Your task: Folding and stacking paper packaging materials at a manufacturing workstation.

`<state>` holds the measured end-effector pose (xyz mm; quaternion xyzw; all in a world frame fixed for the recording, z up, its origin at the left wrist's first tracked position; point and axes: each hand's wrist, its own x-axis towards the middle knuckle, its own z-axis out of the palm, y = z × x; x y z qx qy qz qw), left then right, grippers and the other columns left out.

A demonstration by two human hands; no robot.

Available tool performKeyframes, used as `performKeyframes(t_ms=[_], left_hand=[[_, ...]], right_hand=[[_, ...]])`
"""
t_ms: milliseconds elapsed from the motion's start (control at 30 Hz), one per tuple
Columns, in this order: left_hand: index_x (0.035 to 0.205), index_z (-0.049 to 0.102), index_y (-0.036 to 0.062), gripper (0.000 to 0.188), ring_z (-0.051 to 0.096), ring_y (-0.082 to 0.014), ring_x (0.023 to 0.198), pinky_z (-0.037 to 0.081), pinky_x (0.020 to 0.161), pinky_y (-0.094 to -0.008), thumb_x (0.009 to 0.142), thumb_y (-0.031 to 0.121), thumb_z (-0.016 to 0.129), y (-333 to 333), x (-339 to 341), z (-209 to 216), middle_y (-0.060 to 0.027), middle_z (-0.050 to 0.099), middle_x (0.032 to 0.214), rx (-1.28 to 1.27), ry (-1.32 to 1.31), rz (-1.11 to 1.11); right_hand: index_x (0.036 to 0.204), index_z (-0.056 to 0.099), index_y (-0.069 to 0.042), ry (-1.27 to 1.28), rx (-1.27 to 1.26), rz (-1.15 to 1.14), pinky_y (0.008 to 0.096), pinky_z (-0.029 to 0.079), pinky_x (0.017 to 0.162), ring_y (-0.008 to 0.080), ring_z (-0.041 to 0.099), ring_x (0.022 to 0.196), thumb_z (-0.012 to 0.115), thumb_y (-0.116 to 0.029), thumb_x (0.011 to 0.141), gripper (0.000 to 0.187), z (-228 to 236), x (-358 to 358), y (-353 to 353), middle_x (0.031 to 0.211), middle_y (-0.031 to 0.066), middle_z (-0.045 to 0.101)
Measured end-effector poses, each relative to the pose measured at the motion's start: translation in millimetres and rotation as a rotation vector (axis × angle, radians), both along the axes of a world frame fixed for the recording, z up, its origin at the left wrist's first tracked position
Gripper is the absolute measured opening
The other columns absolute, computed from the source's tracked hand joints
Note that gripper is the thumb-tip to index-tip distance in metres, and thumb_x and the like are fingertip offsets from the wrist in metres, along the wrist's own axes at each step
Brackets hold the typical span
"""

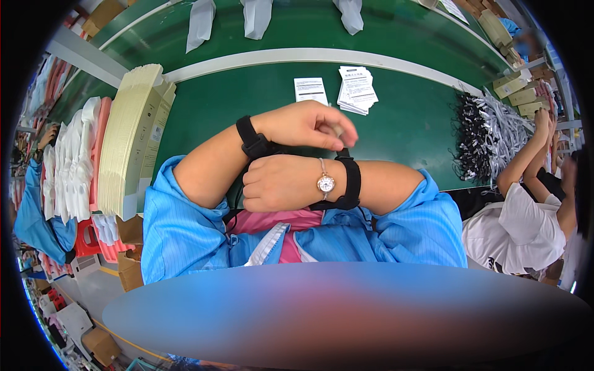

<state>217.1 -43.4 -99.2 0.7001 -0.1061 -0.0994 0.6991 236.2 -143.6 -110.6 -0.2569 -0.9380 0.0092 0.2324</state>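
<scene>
My forearms cross in front of my chest. My left hand (pixel 303 125), with a black wrist strap (pixel 252 137) around its wrist, reaches over to my right wrist. Its fingers are curled and its thumb and fingertips meet the upper end of the other black wrist strap (pixel 351 179). That strap goes around my right wrist, beside a small round-faced watch (pixel 325 183) on a thin bracelet. My right hand (pixel 278 183) lies back up below the left wrist, fingers folded under; whatever is in them is hidden.
On the green table (pixel 408 136), a stack of printed sheets (pixel 357 91) lies beside a white card (pixel 310 90). Flat cream boxes (pixel 133 130) stand at left, near white wrapped items (pixel 77 157). Black and grey cords (pixel 489 136) pile up at right, near a co-worker (pixel 520 222).
</scene>
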Motion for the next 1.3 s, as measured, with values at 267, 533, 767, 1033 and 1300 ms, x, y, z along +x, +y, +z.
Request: performKeyframes(t_ms=[267, 533, 767, 1033, 1300], left_hand=[[0.108, 0.061, -0.0004, 0.019, 0.063, -0.0154, 0.096, 0.051, 0.083, -0.0266, 0.089, 0.004, 0.06, 3.5, 0.2, 0.2, -0.0101, 0.066, 0.104, -0.192, 0.113, -0.003], [0.11, 0.061, 0.0014, 0.021, 0.063, -0.0165, 0.094, 0.05, 0.084, -0.0295, 0.09, 0.007, 0.058, 0.9, -8.0, 15.7, -0.0078, 0.067, 0.104, 0.133, -0.212, -0.223], [0.109, 0.061, -0.0011, 0.02, 0.062, -0.0183, 0.103, 0.047, 0.091, -0.0311, 0.091, 0.007, 0.056, -2.4, -9.1, 20.1, -0.0111, 0.065, 0.111, 0.226, -0.161, -0.141], [0.115, 0.058, -0.0025, 0.026, 0.059, -0.0231, 0.11, 0.046, 0.094, -0.034, 0.092, 0.011, 0.056, 17.1, 1.9, -1.1, -0.0145, 0.061, 0.119, -0.156, -0.073, 0.217], [0.117, 0.057, -0.0012, 0.027, 0.059, -0.0172, 0.108, 0.047, 0.092, -0.0299, 0.092, 0.007, 0.055, 10.4, -18.9, 25.7, -0.0122, 0.062, 0.116, -0.103, -0.353, -0.046]], right_hand=[[0.071, 0.053, -0.01, -0.004, 0.035, -0.019, 0.0289, 0.044, 0.068, 0.0173, 0.054, 0.074, 0.057, -0.017, 0.073, 0.008, -3.3, -1.8, -1.3, 0.071, 0.0007, 0.053], [0.071, 0.053, -0.01, -0.01, 0.07, -0.008, 0.0288, 0.044, 0.067, 0.0176, 0.054, 0.074, 0.057, -0.015, 0.072, 0.007, -1.9, -6.7, -5.0, 0.072, 0.0019, 0.053], [0.072, 0.053, -0.009, 0.119, 0.051, -0.005, 0.0282, 0.043, 0.067, 0.0177, 0.054, 0.074, 0.057, -0.015, 0.072, 0.007, 12.5, 0.3, -4.1, 0.071, 0.0018, 0.052], [0.071, 0.053, -0.01, -0.051, 0.099, -0.056, 0.0273, 0.042, 0.068, 0.0169, 0.054, 0.074, 0.057, -0.017, 0.072, 0.008, 7.0, -0.3, -8.0, 0.07, 0.0011, 0.051], [0.074, 0.054, -0.009, 0.0, 0.121, 0.012, 0.0297, 0.044, 0.071, 0.0191, 0.054, 0.075, 0.057, -0.017, 0.071, 0.009, 8.4, -3.6, 2.6, 0.071, 0.0019, 0.052]])
